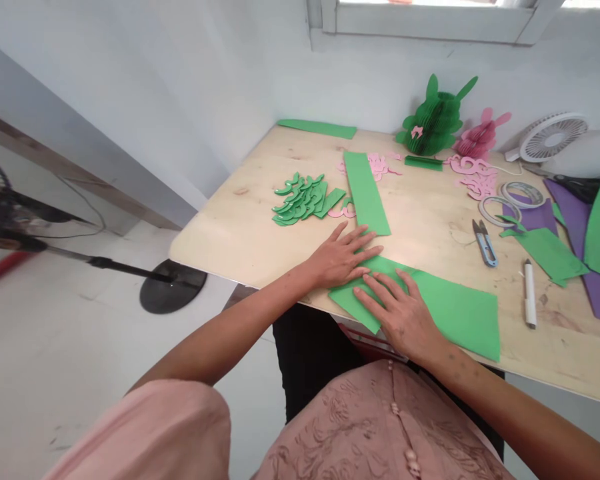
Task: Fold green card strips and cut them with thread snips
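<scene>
Across the wooden worktop (220, 233), green cutouts (300, 203) lie already piled, while the left hand (337, 261) and right hand (405, 320), open with fingers spread, rest on a larger, plain green sheet (463, 308) by the front edge.

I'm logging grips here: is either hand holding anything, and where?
Nothing looks gripped: the left hand and right hand lie spread, palms down, at the nearest green sheet.
</scene>
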Demonstrator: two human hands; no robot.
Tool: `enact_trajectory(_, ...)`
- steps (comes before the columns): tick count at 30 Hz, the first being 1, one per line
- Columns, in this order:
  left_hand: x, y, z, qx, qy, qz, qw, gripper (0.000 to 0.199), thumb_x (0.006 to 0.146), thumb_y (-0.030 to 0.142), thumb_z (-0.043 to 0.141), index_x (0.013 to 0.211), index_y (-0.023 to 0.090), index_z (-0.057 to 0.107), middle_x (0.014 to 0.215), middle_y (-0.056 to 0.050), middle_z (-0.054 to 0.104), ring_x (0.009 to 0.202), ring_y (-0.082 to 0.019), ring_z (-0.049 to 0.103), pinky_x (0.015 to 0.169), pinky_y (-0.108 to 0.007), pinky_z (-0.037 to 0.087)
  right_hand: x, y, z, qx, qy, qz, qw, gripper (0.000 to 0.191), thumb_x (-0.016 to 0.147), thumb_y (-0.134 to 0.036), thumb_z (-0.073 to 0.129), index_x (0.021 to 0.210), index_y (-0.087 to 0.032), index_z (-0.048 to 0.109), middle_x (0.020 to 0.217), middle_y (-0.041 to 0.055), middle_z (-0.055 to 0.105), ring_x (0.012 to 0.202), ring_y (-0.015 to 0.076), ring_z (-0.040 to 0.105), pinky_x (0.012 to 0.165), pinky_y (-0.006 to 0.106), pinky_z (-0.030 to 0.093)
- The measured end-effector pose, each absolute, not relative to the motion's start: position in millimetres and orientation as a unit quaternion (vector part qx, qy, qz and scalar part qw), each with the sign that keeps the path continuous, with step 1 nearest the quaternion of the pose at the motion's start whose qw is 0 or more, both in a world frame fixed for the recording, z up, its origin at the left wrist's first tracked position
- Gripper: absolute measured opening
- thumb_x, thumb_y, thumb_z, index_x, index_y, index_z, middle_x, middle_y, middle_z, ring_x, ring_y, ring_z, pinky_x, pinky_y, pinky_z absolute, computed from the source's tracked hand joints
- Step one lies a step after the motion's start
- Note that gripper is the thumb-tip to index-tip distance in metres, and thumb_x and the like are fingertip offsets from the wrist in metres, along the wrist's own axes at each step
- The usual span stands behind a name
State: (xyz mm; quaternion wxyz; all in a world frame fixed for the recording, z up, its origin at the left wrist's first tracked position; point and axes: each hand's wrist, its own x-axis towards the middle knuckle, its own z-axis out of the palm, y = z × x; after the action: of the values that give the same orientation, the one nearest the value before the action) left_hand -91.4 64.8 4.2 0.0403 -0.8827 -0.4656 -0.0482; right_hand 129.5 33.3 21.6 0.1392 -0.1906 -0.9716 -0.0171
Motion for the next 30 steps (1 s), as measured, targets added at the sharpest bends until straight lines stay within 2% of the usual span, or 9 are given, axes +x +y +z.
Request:
enact_trajectory(5,-91.9,71.3,1.5,-0.881,-0.47,-0.039,0.026,0.053,0.096,0.052,0.033,0.146,0.032,0.033,0.155,-0.003,0.03,0.142,-0.029,0.026,0.114,-0.05,0.019,128.9,34.1,19.9,-0.2,-0.97,-0.005,0.137,0.048,0.083,-0.023,0.058,0.131,-0.016,0.055,0.135,0.0163,0.055,0.123,0.0318,0.047,0.105,0.058,0.027)
enact_trajectory(12,-92.3,69.2,0.3,-0.881,-0.469,-0.047,0.038,0.052,0.096,0.051,0.033,0.145,0.034,0.034,0.155,-0.002,0.031,0.142,-0.027,0.027,0.113,-0.05,0.021,127.6,32.9,20.5,-0.209,-0.968,-0.003,0.137,0.05,0.082,-0.022,0.057,0.131,-0.016,0.054,0.137,0.0161,0.054,0.124,0.0319,0.046,0.105,0.057,0.028)
enact_trajectory(22,-91.3,73.3,-0.2,-0.864,-0.495,-0.06,0.07,0.051,0.094,0.052,0.038,0.142,0.034,0.039,0.153,-0.005,0.034,0.143,-0.027,0.024,0.114,-0.052,0.018,124.2,47.8,11.9,-0.207,-0.966,-0.031,0.152,0.057,0.076,-0.009,0.058,0.132,-0.018,0.054,0.138,0.0145,0.053,0.128,0.0307,0.042,0.105,0.058,0.027)
enact_trajectory(30,-105.4,71.4,-5.9,-0.842,-0.525,-0.074,0.096,0.05,0.093,0.052,0.04,0.14,0.032,0.044,0.15,-0.006,0.039,0.142,-0.028,0.027,0.114,-0.052,0.02,109.6,59.5,16.6,-0.186,-0.965,-0.049,0.179,0.052,0.077,-0.005,0.051,0.128,-0.018,0.056,0.129,0.0121,0.059,0.12,0.0279,0.049,0.106,0.058,0.027)
